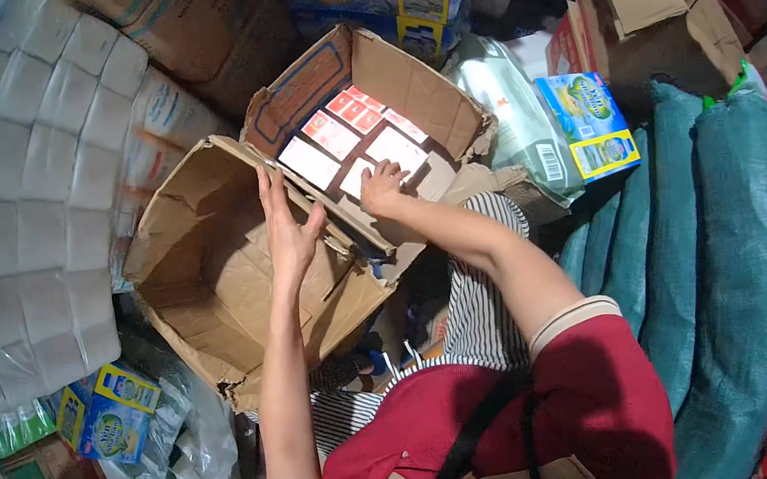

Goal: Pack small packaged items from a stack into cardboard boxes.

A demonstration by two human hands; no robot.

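Note:
Before me stand two open cardboard boxes, side by side and tilted in view. My left hand (290, 230) rests against the meeting walls, fingers straight up and thumb apart. Brown bottom flaps show inside the left cardboard box (210, 264). My right hand (385, 188) reaches into the right cardboard box (403, 67), fingers spread over the white small cartons (395, 151). Its fingertips seem to touch them; nothing is seen held. Behind these, red-and-white small cartons (357, 111) sit in close rows. Part of the nearest white carton is hidden by my right hand.
White plastic-wrapped packs (23, 238) are stacked at left. Tall green woven sacks (748, 217) stand at right, near a blue-and-yellow drink carton (588, 122) and a pale green plastic pack (517, 118). A clear plastic bag (189, 428) lies at lower left.

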